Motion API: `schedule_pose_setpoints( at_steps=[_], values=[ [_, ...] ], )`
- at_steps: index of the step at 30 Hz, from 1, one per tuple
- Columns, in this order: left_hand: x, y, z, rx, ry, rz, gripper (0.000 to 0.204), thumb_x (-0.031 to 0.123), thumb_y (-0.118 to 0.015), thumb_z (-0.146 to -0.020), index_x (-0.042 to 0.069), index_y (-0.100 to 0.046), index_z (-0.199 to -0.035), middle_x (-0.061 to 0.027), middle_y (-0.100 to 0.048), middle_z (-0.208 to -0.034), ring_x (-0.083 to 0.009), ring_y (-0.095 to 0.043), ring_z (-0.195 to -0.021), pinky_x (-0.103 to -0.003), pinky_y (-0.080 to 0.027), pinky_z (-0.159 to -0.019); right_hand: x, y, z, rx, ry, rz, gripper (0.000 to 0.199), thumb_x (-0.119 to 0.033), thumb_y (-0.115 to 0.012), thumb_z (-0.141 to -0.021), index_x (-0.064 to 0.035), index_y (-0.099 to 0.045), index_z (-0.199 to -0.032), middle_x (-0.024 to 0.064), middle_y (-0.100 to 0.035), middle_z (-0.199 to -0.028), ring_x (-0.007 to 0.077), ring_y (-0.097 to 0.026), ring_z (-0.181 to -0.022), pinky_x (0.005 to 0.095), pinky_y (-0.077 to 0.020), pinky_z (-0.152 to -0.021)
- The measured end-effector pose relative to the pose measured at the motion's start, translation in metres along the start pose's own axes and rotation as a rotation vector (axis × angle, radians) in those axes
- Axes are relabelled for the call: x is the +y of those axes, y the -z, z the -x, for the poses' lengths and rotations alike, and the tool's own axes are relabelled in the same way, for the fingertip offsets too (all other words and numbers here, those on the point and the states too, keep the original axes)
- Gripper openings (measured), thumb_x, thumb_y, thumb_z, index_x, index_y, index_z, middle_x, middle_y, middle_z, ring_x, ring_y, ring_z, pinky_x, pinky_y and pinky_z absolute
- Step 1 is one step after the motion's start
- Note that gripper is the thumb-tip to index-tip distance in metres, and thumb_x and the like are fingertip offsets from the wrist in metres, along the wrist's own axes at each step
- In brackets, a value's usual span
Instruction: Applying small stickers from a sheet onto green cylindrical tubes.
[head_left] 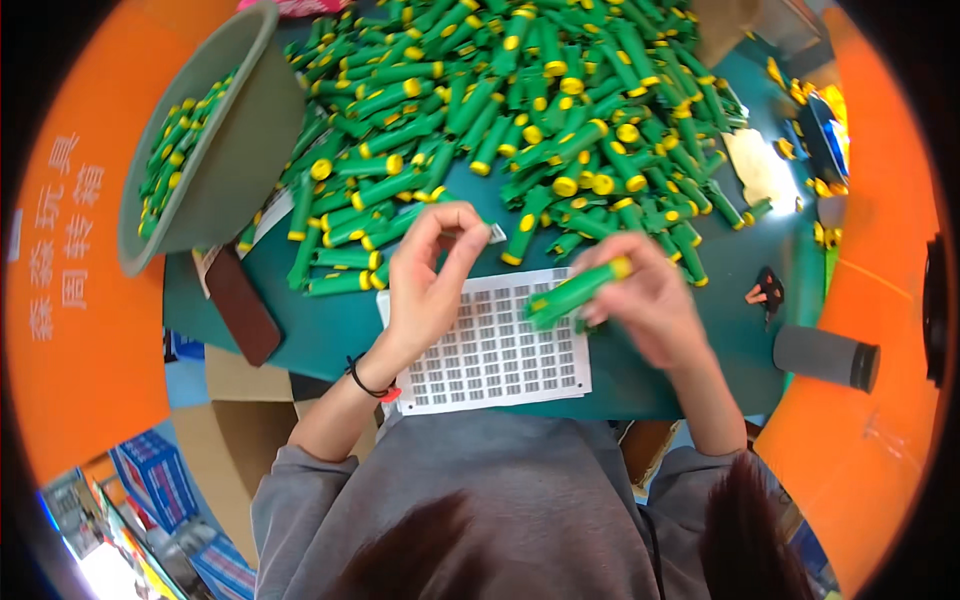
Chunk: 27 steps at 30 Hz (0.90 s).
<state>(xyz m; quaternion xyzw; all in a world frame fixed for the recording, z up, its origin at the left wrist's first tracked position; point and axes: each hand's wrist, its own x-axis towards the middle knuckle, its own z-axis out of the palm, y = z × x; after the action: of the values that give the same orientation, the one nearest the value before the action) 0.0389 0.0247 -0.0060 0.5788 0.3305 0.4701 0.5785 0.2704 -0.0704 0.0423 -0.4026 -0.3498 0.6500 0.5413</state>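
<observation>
A small white sticker is pinched between the thumb and forefinger of my left hand, which wears a dark band at the wrist. In my right hand is a green plastic tube with a yellow end, slightly blurred and held at a slant. Below both hands lies a white sheet of stickers with rows of small dark printed labels. Just beyond the hands, a large heap of similar green tubes with yellow ends spreads over the green table.
At the left, a tilted grey-green tub contains more tubes. A dark brown flat case lies near the left table edge. To the right are a grey cup, a small black-and-orange item and orange bins.
</observation>
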Motion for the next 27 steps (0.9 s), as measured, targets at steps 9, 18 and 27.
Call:
schedule_pose_setpoints(
  at_steps=[9,18,27],
  values=[
    [0.076,0.013,0.023,-0.134,-0.038,-0.360,0.008,0.003,-0.068,-0.093,0.001,-0.064,-0.099,-0.0082,-0.066,-0.114,-0.0119,-0.059,-0.098,-0.028,-0.048,-0.090,0.050,-0.037,-0.011,0.038,0.033,0.042,0.037,0.009,-0.060,-0.094,0.0042,-0.055,-0.130,0.0174,-0.061,-0.126,0.0208,-0.068,-0.102,0.0323,-0.0579,-0.089],
    [0.073,0.000,0.020,-0.202,-0.041,-0.432,0.011,0.002,-0.070,-0.090,0.000,-0.064,-0.099,-0.0099,-0.069,-0.105,-0.0218,-0.066,-0.101,-0.032,-0.051,-0.090,0.046,-0.039,-0.002,0.069,0.096,0.166,0.041,0.013,-0.067,-0.089,0.0080,-0.057,-0.128,0.0156,-0.059,-0.131,0.0232,-0.063,-0.117,0.0336,-0.0556,-0.099],
    [0.074,-0.006,0.018,-0.257,-0.003,-0.498,0.010,0.001,-0.069,-0.090,-0.001,-0.064,-0.099,-0.0093,-0.069,-0.101,-0.0216,-0.066,-0.097,-0.033,-0.051,-0.087,0.050,-0.034,0.001,0.084,0.185,0.238,0.040,0.013,-0.068,-0.087,0.0077,-0.060,-0.127,0.0160,-0.059,-0.130,0.0219,-0.064,-0.115,0.0321,-0.0549,-0.098]
  ],
)
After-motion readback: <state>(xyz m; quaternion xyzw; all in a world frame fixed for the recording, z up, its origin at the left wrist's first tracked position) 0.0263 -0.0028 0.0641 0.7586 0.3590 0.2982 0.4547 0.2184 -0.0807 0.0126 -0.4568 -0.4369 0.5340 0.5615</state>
